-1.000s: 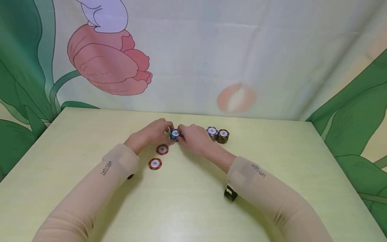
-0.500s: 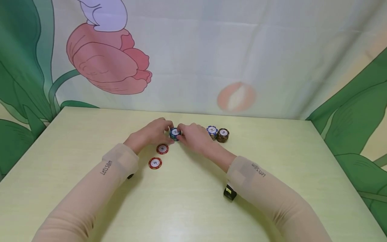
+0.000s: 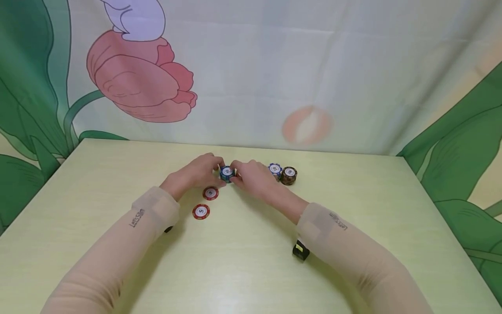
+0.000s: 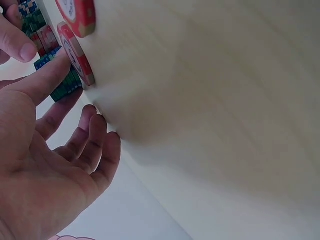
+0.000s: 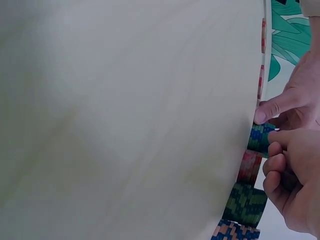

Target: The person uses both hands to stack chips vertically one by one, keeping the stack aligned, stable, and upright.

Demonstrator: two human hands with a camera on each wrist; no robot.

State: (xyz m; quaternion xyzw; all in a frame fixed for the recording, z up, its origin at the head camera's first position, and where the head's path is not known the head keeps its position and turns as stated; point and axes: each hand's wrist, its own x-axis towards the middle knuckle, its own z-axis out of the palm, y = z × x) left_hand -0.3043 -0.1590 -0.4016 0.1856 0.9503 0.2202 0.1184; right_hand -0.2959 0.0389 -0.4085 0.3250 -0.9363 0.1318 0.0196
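A short stack of blue-green poker chips [image 3: 227, 172] stands on the table between both hands. From its left side my left hand [image 3: 198, 173] holds it between thumb and index finger; the other fingers are bent loosely in the left wrist view. My right hand [image 3: 255, 179] pinches the same stack from the right, its remaining fingers curled in. Just right of it, a red chip stack [image 5: 249, 168] and a green chip stack [image 5: 245, 205] show in the right wrist view, mostly hidden by the hand from above. Two red chips [image 3: 210, 193] marked 5 lie flat near the left hand.
Right of the right hand stand a blue-and-white-topped stack [image 3: 275, 169] and a dark brown stack [image 3: 289, 175], side by side. The pale table [image 3: 243, 270] ends at a printed curtain [image 3: 243, 87] behind the chips. Black wrist cameras [image 3: 300, 250] hang below the sleeves.
Both hands stay at the blue-green stack. The right forearm has shifted very slightly to the right, and the top chip looks slightly turned. The other chips have not moved.
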